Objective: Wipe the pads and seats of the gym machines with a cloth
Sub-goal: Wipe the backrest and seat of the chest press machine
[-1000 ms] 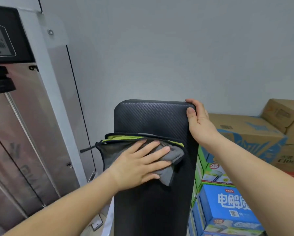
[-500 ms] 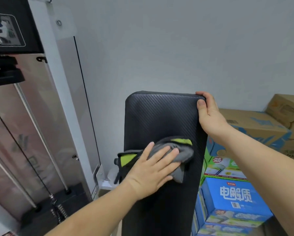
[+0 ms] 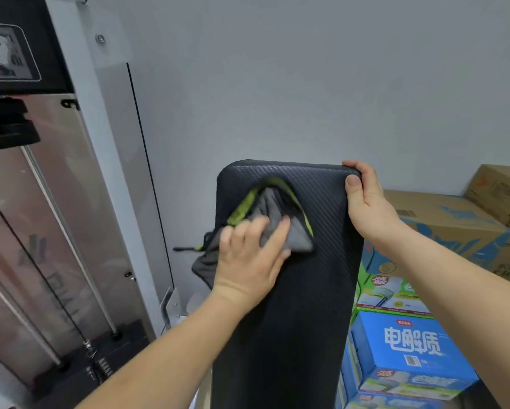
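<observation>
A tall black textured back pad [image 3: 321, 261] of a gym machine stands upright in the middle of the view. My left hand [image 3: 247, 261] presses a grey cloth [image 3: 280, 219] with green and black trim flat against the pad's upper left part; the fingers are blurred. Part of the cloth hangs off the pad's left edge. My right hand [image 3: 368, 208] grips the pad's top right corner, thumb on the front and fingers over the top.
The machine's weight stack housing [image 3: 56, 231] with a translucent panel, guide rods and a cable stands at the left. Stacked cardboard boxes [image 3: 454, 225] and blue and green cartons [image 3: 410, 349] fill the right. A plain grey wall is behind.
My left hand has moved the cloth up the pad toward its top edge, after sliding down earlier. My right hand has kept its grip on the top right corner.
</observation>
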`<action>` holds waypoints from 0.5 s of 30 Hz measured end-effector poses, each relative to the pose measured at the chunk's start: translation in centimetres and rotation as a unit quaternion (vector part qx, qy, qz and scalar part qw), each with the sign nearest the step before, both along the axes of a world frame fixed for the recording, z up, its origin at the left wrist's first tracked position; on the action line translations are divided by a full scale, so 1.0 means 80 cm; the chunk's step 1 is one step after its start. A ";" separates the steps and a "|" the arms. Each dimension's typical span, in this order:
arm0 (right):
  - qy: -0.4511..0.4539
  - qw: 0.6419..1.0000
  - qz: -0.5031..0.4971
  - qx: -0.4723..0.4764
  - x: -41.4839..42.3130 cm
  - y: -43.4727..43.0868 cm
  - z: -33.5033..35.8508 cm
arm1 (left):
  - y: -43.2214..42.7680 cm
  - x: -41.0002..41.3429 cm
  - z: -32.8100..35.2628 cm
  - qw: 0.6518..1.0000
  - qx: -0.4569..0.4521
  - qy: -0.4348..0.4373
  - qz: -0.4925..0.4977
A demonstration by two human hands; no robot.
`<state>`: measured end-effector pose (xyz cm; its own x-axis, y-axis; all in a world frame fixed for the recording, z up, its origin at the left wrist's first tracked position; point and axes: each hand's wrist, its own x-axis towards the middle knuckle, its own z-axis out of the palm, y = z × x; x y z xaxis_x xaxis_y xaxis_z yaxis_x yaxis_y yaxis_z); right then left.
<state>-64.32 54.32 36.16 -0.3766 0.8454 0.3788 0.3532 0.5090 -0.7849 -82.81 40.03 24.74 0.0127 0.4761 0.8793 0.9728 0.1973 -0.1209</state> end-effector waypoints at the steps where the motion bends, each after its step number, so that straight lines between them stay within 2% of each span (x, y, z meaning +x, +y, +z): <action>1: 0.002 1.000 0.002 0.002 -0.001 -0.001 -0.001 | -0.014 0.002 -0.028 0.998 -0.035 0.037 -0.033; 4: 0.014 1.000 0.007 -0.007 -0.002 -0.004 -0.001 | -0.051 -0.008 -0.076 0.964 -0.154 0.178 -0.124; 6: 0.027 0.999 0.023 -0.039 -0.001 -0.006 0.004 | -0.046 -0.026 -0.044 0.939 -0.191 0.248 -0.142; 7: 0.035 0.997 0.035 -0.066 0.001 -0.007 0.008 | -0.036 -0.030 -0.014 0.942 -0.174 0.255 -0.129; 8: 0.044 0.994 0.046 -0.093 0.002 -0.010 0.013 | -0.022 -0.032 0.021 0.958 -0.139 0.227 -0.103; 10: 0.071 0.987 0.046 -0.138 0.008 -0.015 0.018 | 0.010 -0.024 0.092 0.992 -0.056 0.112 -0.035; 12: 0.118 0.973 0.024 -0.199 0.022 -0.020 0.010 | 0.043 0.003 0.137 0.999 -0.031 0.018 0.014; 15: 0.184 0.936 -0.015 -0.299 0.061 -0.029 -0.028 | 0.075 0.055 0.121 1.000 -0.012 -0.018 -0.001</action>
